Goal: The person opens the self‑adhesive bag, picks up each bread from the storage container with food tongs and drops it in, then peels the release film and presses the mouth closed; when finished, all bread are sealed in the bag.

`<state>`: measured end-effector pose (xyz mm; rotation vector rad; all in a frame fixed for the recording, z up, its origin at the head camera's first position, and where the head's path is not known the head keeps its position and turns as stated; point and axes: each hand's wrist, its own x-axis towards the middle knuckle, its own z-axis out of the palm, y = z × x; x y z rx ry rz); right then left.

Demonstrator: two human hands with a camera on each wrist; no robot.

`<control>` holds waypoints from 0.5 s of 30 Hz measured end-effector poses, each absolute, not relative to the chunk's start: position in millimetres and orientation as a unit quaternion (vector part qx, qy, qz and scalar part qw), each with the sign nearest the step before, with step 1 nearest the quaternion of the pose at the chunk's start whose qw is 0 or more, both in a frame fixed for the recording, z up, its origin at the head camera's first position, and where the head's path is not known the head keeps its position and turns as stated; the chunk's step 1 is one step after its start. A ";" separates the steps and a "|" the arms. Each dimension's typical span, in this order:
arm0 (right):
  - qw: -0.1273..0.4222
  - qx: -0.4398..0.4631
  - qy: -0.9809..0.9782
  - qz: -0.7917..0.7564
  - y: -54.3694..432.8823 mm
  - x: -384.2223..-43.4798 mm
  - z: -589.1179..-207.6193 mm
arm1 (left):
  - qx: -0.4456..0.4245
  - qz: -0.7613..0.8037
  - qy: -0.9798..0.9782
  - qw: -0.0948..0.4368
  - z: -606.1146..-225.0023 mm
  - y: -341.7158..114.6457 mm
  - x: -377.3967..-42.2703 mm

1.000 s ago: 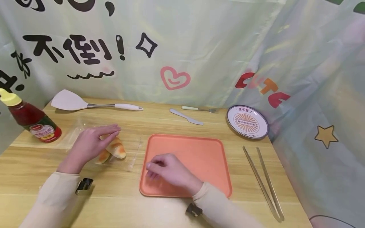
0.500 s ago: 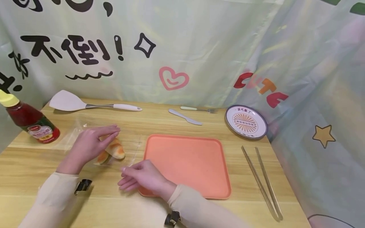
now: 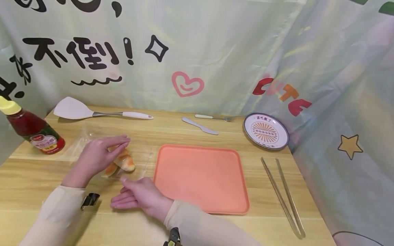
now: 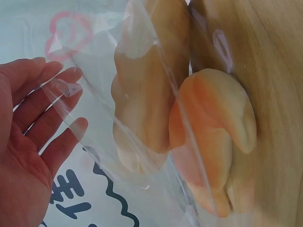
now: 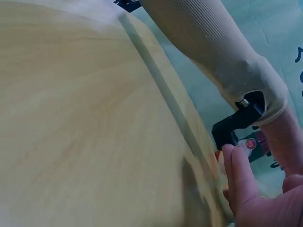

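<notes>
A clear plastic bag [image 3: 142,167] lies left of the tray with bread rolls [image 3: 125,162] inside. My left hand [image 3: 96,154] is over the bag, partly covering the rolls. In the left wrist view, the fingers of my left hand [image 4: 40,123] are extended against the film, beside a long tan bread [image 4: 142,104] and a shorter orange-brown roll [image 4: 208,127]. My right hand [image 3: 144,198] is just below the bag's near edge, fingers extended leftwards and thumb up towards the bag. Whether the thumb touches the film I cannot tell. Fingers of my right hand [image 5: 251,198] also show in the right wrist view.
An orange tray [image 3: 200,177] sits right of the bag. Metal tongs [image 3: 283,198] and a plate [image 3: 266,132] are farther right. Along the back lie a spatula [image 3: 107,114], a knife [image 3: 200,125] and a fork [image 3: 213,118]. A red sauce bottle [image 3: 37,131] stands left.
My right hand has moved left from above the tray to the bag's near edge, and its fingers have straightened. My left hand stays over the rolls.
</notes>
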<state>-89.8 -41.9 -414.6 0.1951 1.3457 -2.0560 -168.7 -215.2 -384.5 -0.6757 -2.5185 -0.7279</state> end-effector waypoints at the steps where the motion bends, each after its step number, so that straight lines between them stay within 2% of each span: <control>1: 0.326 0.084 0.511 -0.791 -43.8 -90.0 -415.7 | -0.245 -0.261 -0.908 0.218 -384.3 -215.1 -169.0; 15: 0.284 0.120 0.507 -0.805 -63.0 -96.0 -426.3 | -0.252 -0.260 -0.903 0.232 -385.9 -215.0 -170.2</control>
